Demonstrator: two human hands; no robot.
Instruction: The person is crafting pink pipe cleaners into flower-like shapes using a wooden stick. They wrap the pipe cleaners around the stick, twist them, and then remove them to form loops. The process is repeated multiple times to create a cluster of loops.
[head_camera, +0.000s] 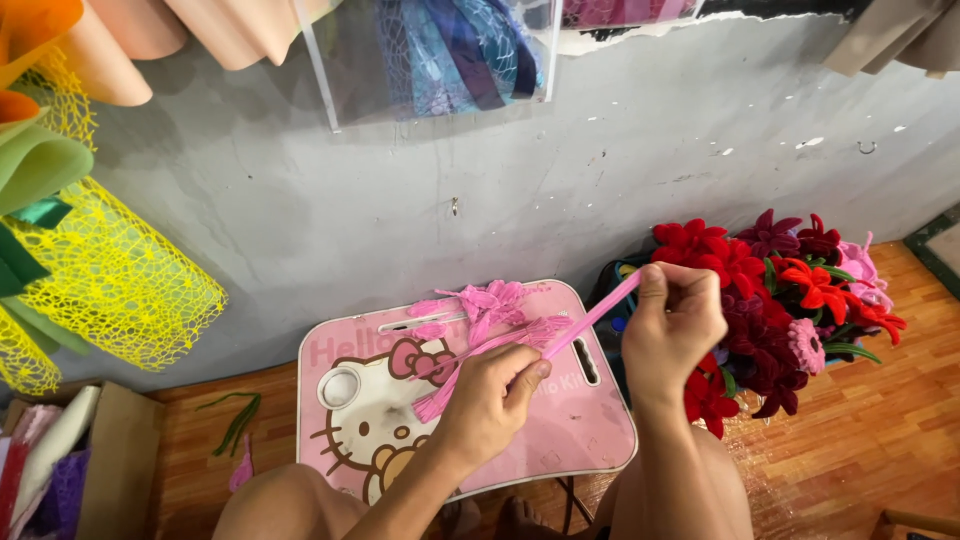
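Two hands stretch one fuzzy pink pipe cleaner (592, 318) above the counter: the left hand (492, 398) pinches its lower end with closed fingers, the right hand (672, 325) its upper end. One pink cartoon-cat lap counter (560, 440) carries several pink pipe-cleaner petals (487, 305). One bunch of red, maroon and pink flowers (780, 290) stands on the wooden floor (870, 430) by a grey wall (400, 200).

Grey plaster wall (400, 190), perhaps wooden floor (860, 440)

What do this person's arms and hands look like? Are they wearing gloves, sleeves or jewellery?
Both are bare. The left hand and right hand have no gloves, and no rings or bracelets show. No sleeves cover either forearm, and neither wrist carries a watch. The fingernails look short and unpainted.
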